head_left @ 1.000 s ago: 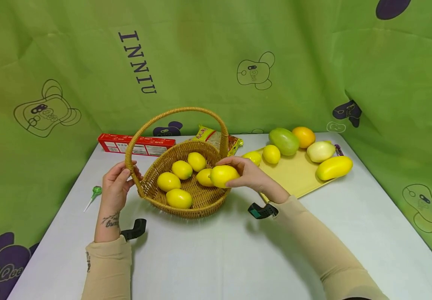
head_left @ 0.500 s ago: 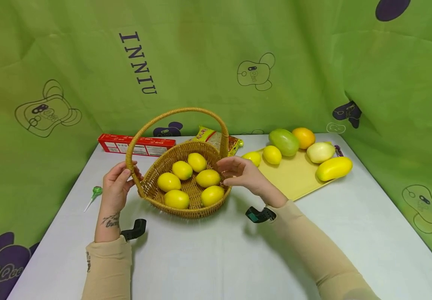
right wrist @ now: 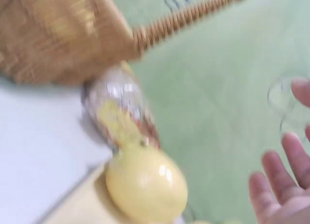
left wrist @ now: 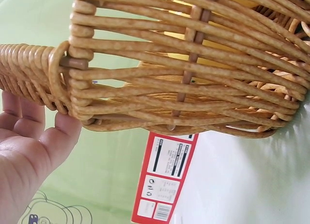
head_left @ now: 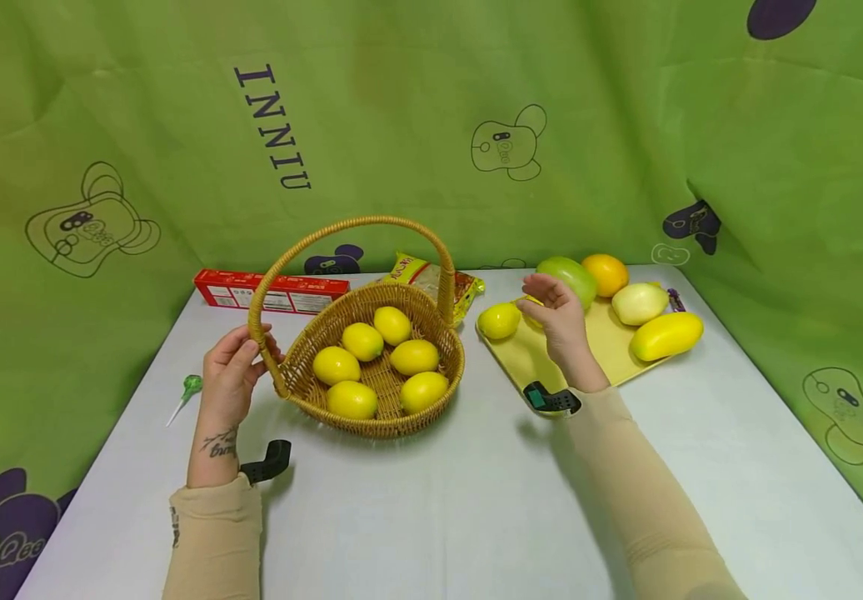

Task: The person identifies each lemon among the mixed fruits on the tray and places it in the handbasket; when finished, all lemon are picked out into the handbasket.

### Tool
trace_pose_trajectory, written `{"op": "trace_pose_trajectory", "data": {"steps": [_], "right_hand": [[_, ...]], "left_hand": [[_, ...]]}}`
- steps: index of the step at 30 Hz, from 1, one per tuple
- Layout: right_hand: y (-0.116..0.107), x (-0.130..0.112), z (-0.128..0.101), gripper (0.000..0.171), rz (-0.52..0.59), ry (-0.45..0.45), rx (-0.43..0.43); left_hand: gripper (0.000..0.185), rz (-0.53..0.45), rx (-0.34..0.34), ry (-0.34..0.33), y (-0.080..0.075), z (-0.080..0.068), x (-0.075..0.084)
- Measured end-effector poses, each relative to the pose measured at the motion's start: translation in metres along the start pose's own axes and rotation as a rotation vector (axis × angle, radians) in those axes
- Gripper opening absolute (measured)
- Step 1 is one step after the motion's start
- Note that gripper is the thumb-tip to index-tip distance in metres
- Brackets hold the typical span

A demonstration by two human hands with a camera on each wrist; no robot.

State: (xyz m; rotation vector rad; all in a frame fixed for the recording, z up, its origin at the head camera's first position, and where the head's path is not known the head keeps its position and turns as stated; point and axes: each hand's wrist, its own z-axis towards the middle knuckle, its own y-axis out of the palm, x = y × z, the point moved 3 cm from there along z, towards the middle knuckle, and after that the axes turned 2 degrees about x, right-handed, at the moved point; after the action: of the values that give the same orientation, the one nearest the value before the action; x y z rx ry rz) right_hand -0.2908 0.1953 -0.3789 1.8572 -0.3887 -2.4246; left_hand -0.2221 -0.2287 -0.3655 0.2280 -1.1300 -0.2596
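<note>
A green lollipop (head_left: 190,387) is lying at the table's (head_left: 431,500) left edge, at about nine o'clock from the basket (head_left: 304,367). Just right of it the left hand (head_left: 231,375) is gripping the foot of the basket's handle (head_left: 266,287), fingers curling round the wicker where the handle is meeting the rim; the left wrist view is showing the fingertips (left wrist: 63,132) pressing against the weave. A red box (head_left: 270,290) is lying behind the basket at about eleven o'clock. The basket is sitting at the table's middle left and is holding six lemons (head_left: 415,357), all resting on its woven floor. A snack packet (head_left: 431,279) is leaning behind the rim at about one o'clock. At three o'clock from the basket a yellow board (head_left: 529,358) is carrying a lone lemon (head_left: 499,321) at its near left corner. The right hand (head_left: 559,321) is hovering just right of that lemon with fingers spread wide and holding nothing; a second lemon is peeking out behind the palm, mostly hidden. The right wrist view is blurring, yet is showing the open fingers (right wrist: 286,185) apart from the lemon. Further right a green fruit (head_left: 570,279), an orange (head_left: 606,273), a pale fruit (head_left: 640,302) and a long yellow fruit (head_left: 667,335) are lying on the board.
</note>
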Motion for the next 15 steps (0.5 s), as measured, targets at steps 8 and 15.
{"op": "trace_pose_trajectory", "data": {"steps": [8,15], "right_hand": [[-0.031,0.027,0.027,0.045,-0.086,0.047,0.292],[-0.038,0.04,0.035,0.046,-0.174,0.043,0.352]], "left_hand": [[0.023,-0.034,-0.036,0.031,-0.001,0.001,-0.002],[0.024,-0.024,-0.039,0.034,-0.001,0.001,-0.002]]}}
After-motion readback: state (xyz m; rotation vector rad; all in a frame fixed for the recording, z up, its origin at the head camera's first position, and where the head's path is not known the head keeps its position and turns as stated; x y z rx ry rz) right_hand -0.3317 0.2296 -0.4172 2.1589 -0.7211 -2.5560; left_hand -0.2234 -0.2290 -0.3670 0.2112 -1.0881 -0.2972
